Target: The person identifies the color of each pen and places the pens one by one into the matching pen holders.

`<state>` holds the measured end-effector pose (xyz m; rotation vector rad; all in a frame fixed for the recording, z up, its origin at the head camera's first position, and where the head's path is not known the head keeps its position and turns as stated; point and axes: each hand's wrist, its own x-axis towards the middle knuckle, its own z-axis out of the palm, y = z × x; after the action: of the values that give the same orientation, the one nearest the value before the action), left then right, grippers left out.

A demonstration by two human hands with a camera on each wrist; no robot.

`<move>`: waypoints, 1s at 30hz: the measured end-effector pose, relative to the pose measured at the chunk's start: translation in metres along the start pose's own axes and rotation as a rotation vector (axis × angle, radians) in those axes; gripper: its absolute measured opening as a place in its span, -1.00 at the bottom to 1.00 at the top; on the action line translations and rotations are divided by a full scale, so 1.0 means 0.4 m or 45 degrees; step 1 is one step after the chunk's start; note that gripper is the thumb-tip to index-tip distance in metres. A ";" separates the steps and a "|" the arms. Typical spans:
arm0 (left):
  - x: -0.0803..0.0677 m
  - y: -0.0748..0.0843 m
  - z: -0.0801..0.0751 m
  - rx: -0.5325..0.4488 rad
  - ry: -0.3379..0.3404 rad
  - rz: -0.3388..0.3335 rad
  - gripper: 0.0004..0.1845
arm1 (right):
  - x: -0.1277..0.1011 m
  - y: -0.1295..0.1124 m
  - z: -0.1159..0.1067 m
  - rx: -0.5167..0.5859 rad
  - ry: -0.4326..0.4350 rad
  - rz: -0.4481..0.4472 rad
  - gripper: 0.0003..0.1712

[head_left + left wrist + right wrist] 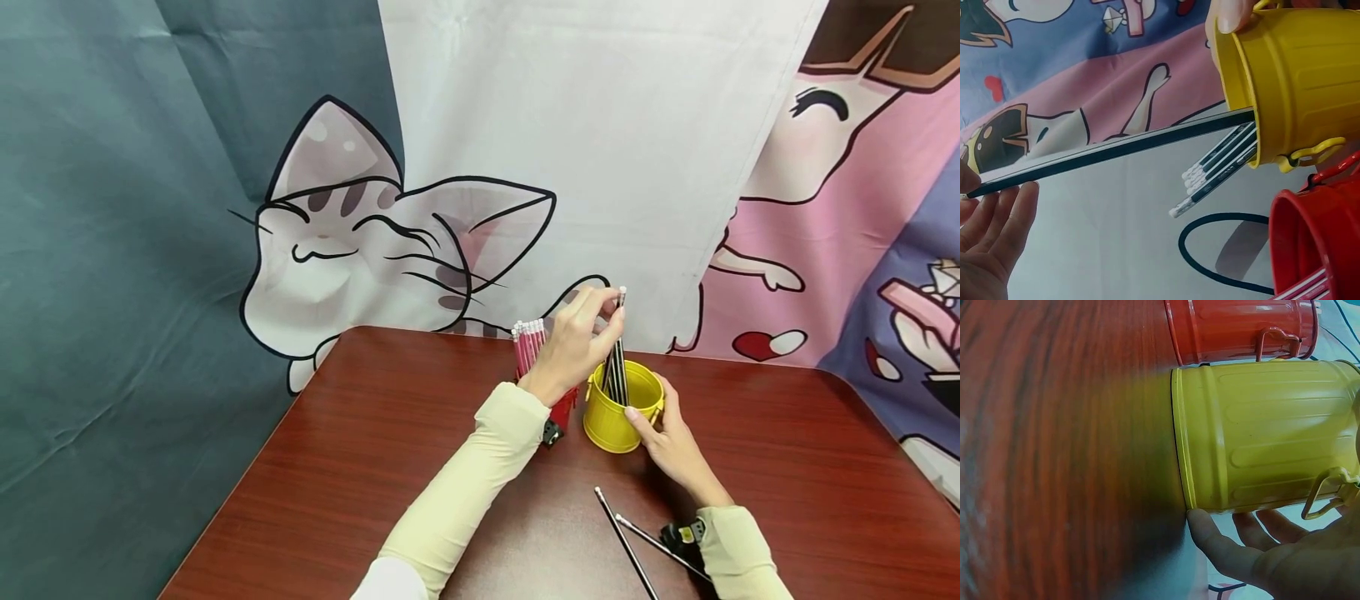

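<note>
L hand [573,342] pinches pencil [1116,150]; R hand [671,442] grips bucket [615,412]

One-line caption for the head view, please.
Left hand lowers a dark pencil into a yellow bucket steadied by the right hand.

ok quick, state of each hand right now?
Left hand: pinching a dark pencil by its top end, tip in the yellow bucket.
Right hand: holding the yellow bucket, thumb on its rim.
</note>
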<state>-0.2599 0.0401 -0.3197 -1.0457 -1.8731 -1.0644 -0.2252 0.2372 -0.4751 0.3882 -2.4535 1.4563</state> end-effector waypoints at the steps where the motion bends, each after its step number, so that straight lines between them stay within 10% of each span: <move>1: -0.002 -0.001 0.002 0.008 -0.011 -0.005 -0.76 | 0.000 0.000 0.000 0.006 -0.003 0.004 -0.19; 30: -0.162 -0.056 0.086 0.007 -0.205 -0.192 -0.86 | -0.002 -0.006 0.001 -0.003 0.016 -0.010 -0.20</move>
<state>-0.2604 0.0450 -0.3964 -1.0265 -2.1108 -1.0863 -0.2238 0.2358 -0.4737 0.3863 -2.4411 1.4478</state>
